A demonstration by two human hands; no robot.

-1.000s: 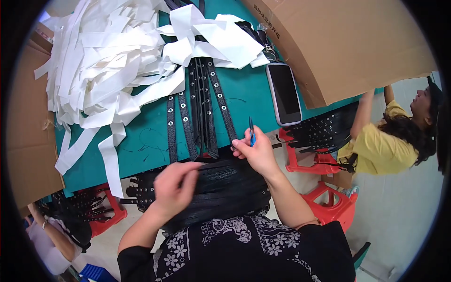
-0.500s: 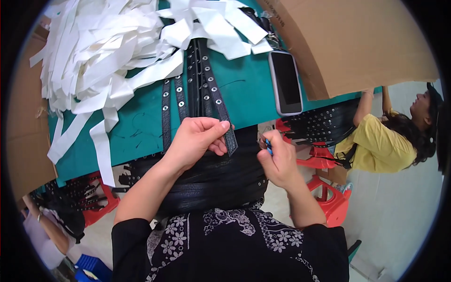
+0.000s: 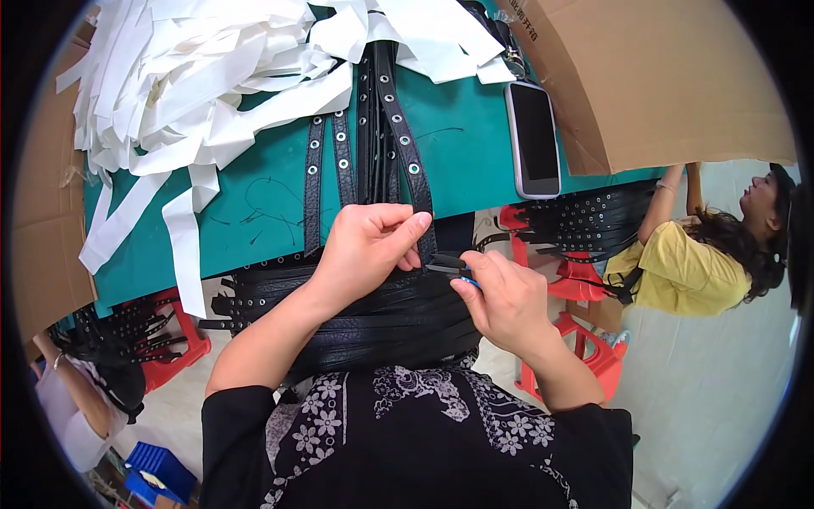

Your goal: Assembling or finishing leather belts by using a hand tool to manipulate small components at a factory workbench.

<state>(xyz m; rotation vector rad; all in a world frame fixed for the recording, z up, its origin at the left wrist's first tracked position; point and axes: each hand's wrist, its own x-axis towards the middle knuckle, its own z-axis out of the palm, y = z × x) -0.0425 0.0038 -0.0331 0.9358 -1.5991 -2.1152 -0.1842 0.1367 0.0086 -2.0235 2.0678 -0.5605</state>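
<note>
My left hand (image 3: pixel 365 253) pinches a black belt strap (image 3: pixel 419 191) with metal eyelets between thumb and fingers, close to its near end. The strap runs back across the green table to the white strips. In my right hand (image 3: pixel 511 304) is a pair of thread snips (image 3: pixel 446 265) with a bit of blue on the handle. Their blades are at the strap's end, just below my left fingertips; whether they touch it I cannot tell. More eyeleted belts (image 3: pixel 313 191) lie to the left of it, and a thick pile of black belts (image 3: pixel 373 331) rests across my lap.
White fabric strips (image 3: pixel 203 85) heap over the far left of the green table (image 3: pixel 246 225). A phone (image 3: pixel 533 140) lies by a large cardboard box (image 3: pixel 670 85) at right. Co-workers sit on both sides, one in a yellow shirt (image 3: pixel 691 265). Red stools (image 3: pixel 585 343) stand nearby.
My right hand has moved left and brought the snips to the strap's end. My left hand keeps its pinch on the strap. The whole view has shifted slightly.
</note>
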